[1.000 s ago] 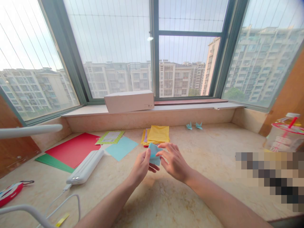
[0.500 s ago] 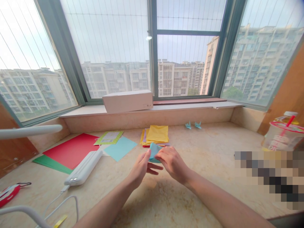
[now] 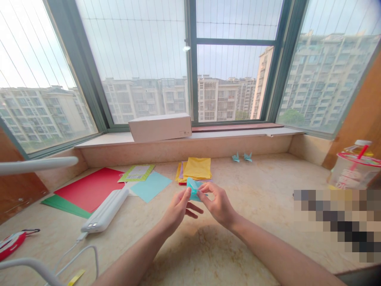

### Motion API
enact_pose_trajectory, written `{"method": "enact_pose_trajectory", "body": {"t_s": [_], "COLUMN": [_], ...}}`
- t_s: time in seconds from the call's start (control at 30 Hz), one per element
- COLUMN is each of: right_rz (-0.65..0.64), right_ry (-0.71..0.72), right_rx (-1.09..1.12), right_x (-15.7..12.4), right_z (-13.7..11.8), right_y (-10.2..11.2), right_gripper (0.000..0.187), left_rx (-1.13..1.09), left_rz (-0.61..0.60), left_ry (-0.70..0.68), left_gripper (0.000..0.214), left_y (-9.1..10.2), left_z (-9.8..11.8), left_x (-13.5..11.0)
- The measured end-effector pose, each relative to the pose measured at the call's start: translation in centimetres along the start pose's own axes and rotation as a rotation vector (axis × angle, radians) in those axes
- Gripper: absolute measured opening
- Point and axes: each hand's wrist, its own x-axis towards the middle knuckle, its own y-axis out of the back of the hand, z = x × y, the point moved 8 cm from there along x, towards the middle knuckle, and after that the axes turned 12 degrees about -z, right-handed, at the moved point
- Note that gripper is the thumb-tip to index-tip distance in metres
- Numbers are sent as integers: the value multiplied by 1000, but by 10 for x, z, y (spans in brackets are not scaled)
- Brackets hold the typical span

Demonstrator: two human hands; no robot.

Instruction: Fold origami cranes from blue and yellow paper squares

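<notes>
At the centre of the frame the left hand [image 3: 177, 208] pinches the blue paper [image 3: 192, 185] by its left side, and the right hand [image 3: 218, 202] grasps its right edge — a two-sided hold that probably steadies so small a piece above the counter [image 3: 238, 254]. The cranes [image 3: 235, 158] stand right of centre — likely out of the hands' way — while the red sheet [image 3: 91, 188] lies at left, apparently set aside.

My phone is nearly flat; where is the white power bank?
In the head view, the power bank lies on the counter, left of the left hand and beside the red paper, a white plug at its near end.
</notes>
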Motion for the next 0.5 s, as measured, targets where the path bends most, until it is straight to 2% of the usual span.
{"method": "enact_pose_trajectory", "body": {"t_s": [0.13,0.27,0.5], "right_rz": [-28,-104,-260], "right_ry": [-13,-53,118], "right_rx": [-3,-104,-430], "right_x": [0,0,-1], "right_z": [2,8,-7], "right_y": [-4,-11,-23], "right_gripper": [12,14,13], "left_rx": [13,41,23], "left_rz": [34,24,36], "left_ry": [-3,27,42], "left_gripper": [49,43,46], "left_y": [3,4,5], "left_z": [0,-5,-8], "left_x": [0,2,3]}}
